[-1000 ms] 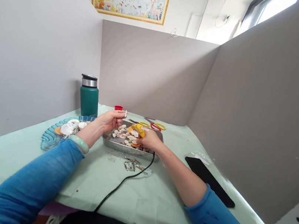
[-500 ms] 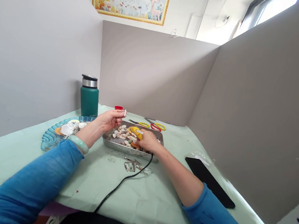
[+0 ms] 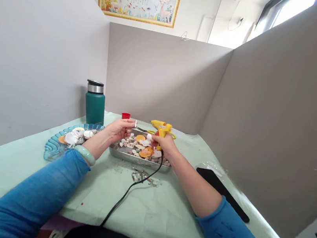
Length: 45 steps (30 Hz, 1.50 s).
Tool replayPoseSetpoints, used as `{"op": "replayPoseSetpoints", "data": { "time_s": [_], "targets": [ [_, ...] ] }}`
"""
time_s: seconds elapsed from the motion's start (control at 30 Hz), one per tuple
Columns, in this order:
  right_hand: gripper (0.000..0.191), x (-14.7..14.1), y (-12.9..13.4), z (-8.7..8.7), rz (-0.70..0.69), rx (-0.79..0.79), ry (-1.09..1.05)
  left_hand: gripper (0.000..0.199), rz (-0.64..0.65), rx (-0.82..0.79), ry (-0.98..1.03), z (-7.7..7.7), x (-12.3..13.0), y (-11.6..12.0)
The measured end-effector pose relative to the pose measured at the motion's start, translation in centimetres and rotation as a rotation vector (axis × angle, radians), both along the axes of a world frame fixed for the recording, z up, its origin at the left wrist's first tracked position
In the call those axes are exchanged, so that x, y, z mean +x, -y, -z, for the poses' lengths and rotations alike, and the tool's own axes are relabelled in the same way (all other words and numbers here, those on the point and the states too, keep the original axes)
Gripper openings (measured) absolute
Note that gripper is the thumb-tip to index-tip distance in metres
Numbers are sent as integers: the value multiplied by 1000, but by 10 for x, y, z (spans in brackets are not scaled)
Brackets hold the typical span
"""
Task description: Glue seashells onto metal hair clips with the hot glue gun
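Note:
My left hand (image 3: pixel 118 131) pinches a small white piece (image 3: pixel 135 123), perhaps a shell, above the far left edge of the metal tray (image 3: pixel 125 155). My right hand (image 3: pixel 168 144) is wrapped round the handle of a yellow glue gun (image 3: pixel 163 127), nozzle pointing left. A small white shell (image 3: pixel 149 137) shows at my right thumb and fingertip, seemingly pinched there too. Below both hands, the tray holds many small shells and several orange scallop shells (image 3: pixel 145 152). A black cord (image 3: pixel 132 192) runs from the gun's handle toward the table's front edge.
Left of the tray lies a blue shell-shaped dish (image 3: pixel 52 147) with shells; a green bottle (image 3: pixel 94 107) stands behind it. Metal clips (image 3: pixel 139 176) lie in front of the tray. Scissors (image 3: pixel 172 136) and a red cup (image 3: pixel 126 116) are behind, a black slab (image 3: pixel 223 194) right.
My right hand has lifted from the shells in the tray, turning the glue gun upright with its nozzle leftward; a white shell now shows at its fingertips. My left hand has shifted slightly right.

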State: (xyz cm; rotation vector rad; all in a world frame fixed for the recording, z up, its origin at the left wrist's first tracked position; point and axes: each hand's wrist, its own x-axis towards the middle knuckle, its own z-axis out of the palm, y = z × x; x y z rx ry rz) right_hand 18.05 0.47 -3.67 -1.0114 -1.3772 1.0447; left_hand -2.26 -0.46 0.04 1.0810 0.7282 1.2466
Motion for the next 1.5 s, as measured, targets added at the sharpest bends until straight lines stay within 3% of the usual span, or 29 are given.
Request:
{"op": "replayPoseSetpoints", "data": {
  "time_s": [0.1,0.27,0.63,0.8,1.5],
  "targets": [
    [24,-4,11,-10,-116,-96,-488,15,20,6,-30,6,8,2],
    [22,-15,28,-18,-205,-247,-731,15,56,32,-48,14,19,6],
    [16,-22,31,-6,-342,-423,-836,17,64,58,-93,18,25,9],
    [13,-23,30,-3,-340,-412,-798,24,87,55,-115,18,26,9],
    [18,-25,31,1,-352,-357,-729,18,116,62,-156,15,25,13]
  ]
}}
